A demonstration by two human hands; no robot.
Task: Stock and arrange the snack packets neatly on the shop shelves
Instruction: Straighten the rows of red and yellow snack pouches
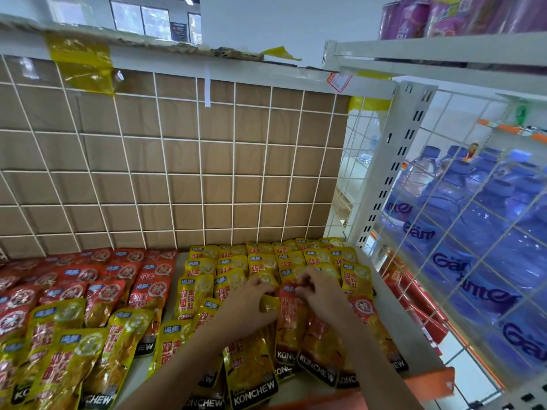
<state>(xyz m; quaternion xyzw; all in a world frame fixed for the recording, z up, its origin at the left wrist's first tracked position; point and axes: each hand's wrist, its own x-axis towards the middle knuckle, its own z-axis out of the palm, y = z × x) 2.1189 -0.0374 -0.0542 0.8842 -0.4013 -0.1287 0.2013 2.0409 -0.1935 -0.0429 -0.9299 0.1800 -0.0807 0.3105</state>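
Scene: a person stocks snack packets on a white shop shelf [384, 309], arms reaching in from the bottom centre of the frame
Left hand: the left hand [245, 303], lower centre, lies palm down on the yellow packets [233, 272], its fingers curled at the top edge of one of them
Right hand: the right hand [321, 288], just right of it, pinches the top edge of a red packet [291, 318] that stands among the yellow ones, thumb and fingers closed on the seal
Stock: the red rows [118, 276] fill the lower left, the yellow rows the lower centre, both lying overlapped like tiles against the wire grid back panel [183, 161]
Surroundings: water bottles [461, 220] sit behind mesh at the right of the frame
Uncertain: whether the red packet is going in or coming out is hard to tell from here
Risk: the packets are slick and loosely overlapped, so a tug on the red one may drag its neighbours out of line; those by the shelf's front edge at the bottom of the frame could slide off
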